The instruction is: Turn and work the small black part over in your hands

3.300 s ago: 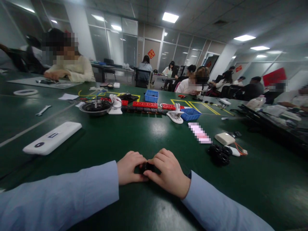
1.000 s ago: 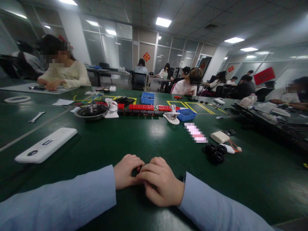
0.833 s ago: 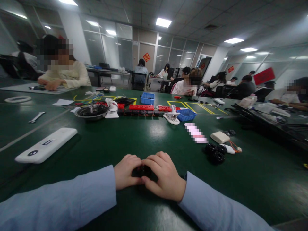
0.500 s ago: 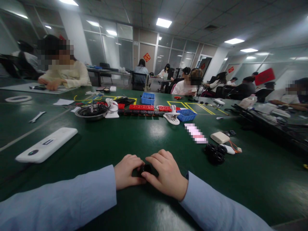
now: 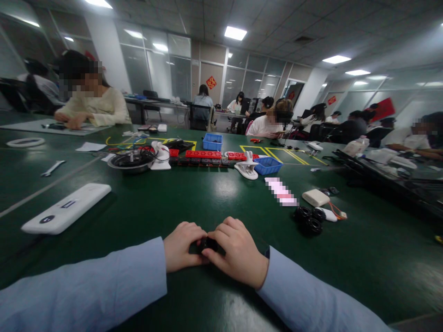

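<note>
Between my two hands, close to me over the green table, is a small dark round part, mostly covered by fingers. My left hand curls around it from the left, thumb below and fingers above. From the right, my right hand grips the same part with thumb and fingertips. Its exact kind cannot be made out. To the right lies a cluster of black ring-shaped parts, apart from my hands.
A long white device lies at left, a wrench behind it. Farther back are a metal bowl, a red power strip, white clamps and blue baskets. A phone lies at right. People sit around.
The fingers of my right hand have shifted slightly on the dark part, closing a little nearer to my left hand. My left hand stays almost in place.
</note>
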### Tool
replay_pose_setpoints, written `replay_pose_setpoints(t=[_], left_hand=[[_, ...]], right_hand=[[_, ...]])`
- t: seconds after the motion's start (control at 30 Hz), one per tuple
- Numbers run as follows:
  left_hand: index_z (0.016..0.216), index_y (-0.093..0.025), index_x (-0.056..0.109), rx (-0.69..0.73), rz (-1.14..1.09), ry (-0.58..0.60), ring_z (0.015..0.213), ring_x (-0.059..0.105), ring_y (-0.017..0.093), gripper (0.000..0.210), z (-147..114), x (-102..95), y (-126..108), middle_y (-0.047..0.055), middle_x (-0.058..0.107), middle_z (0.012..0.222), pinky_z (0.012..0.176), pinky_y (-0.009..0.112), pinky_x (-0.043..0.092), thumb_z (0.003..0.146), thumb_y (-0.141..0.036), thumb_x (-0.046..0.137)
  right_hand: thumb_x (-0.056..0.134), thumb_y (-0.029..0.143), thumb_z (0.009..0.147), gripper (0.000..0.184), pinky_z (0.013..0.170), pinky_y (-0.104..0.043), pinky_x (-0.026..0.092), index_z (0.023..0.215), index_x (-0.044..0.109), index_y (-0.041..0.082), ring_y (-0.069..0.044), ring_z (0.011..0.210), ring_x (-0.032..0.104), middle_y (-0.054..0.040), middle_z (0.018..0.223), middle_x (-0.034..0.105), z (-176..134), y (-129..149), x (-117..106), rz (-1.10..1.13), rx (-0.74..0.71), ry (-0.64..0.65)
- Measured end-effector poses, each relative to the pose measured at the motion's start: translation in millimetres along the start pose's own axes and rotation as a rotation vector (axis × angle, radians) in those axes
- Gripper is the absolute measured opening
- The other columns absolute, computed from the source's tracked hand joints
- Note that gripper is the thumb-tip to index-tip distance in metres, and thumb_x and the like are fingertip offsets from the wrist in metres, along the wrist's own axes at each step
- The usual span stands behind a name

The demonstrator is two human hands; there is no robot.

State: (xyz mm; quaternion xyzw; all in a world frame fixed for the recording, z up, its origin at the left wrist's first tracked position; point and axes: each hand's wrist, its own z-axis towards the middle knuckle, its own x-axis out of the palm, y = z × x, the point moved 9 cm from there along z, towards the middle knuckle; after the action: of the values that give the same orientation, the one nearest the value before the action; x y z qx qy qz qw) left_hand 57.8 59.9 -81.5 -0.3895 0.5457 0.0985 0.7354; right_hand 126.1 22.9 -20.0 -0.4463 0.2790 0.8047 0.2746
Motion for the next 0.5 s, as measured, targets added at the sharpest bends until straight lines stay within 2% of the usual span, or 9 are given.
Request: replay_pose_setpoints(t=[0.13,0.5], left_hand=[[0.083,-0.018,0.059,-0.003,0.0,0.013,0.073,0.051,0.018,0.028,0.0,1.5,1.7,0.0,0.058,0.075,0.069,0.031,0.034,0.073,-0.043,0.064],[0.086,-0.019,0.059,-0.004,-0.032,0.01,0.077,0.052,0.019,0.024,-0.9,-3.6,-2.7,0.0,0.059,0.079,0.072,0.032,0.035,0.072,-0.037,0.065]], right_hand=[[0.061,0.035,0.077,0.021,0.064,-0.032,0.034,0.085,0.063,0.015,-0.018,0.075,0.046,-0.0051,0.076,0.06,0.1,0.9,1.6,-0.007,-0.009,0.016],[0.05,0.021,0.079,0.021,0.07,-0.034,0.039,0.096,0.06,0.013,-0.019,0.078,0.045,-0.0077,0.082,0.059,0.8,9.8,0.5,0.093,-0.094,0.07]])
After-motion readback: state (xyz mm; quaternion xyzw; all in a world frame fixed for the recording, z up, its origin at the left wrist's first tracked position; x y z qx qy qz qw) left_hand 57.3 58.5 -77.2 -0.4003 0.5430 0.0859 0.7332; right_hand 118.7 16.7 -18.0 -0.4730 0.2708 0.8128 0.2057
